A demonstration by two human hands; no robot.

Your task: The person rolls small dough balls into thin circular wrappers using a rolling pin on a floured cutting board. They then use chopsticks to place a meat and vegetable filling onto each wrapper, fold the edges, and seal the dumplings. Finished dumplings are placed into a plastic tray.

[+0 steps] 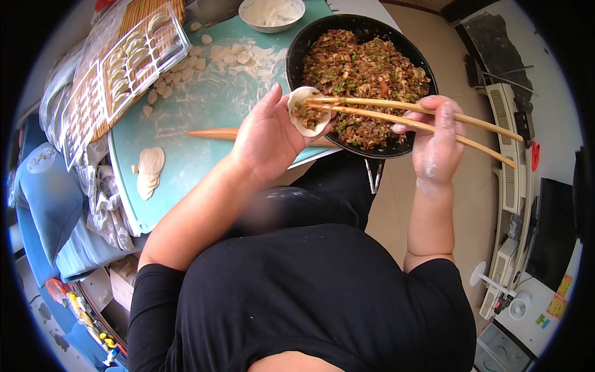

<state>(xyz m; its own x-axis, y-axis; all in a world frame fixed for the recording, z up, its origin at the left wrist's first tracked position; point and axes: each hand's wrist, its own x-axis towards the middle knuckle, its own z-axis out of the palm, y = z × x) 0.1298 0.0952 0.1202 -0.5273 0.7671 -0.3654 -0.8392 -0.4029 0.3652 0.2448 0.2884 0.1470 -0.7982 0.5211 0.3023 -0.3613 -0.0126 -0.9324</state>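
On the fingers of my left hand [271,137] lies a round dumpling wrapper [318,128], with a small heap of filling [305,115] on it. My right hand [437,137] is closed around a pair of wooden chopsticks [396,111], whose tips touch that filling. Just beyond the wrapper, a black pan [296,44] holds a large mass of brown minced filling [365,77] flecked with green. Behind my left wrist a wooden rolling pin [214,133] lies on the turquoise mat [186,180], partly hidden by the hand.
Overlapping wrappers [150,170] lie at the mat's left. Small dough pieces [186,71] and flour are scattered farther back. A clear compartment tray with dumplings [127,71] rests on a woven mat [137,18] at the far left. A bowl of flour [271,12] stands at the back.
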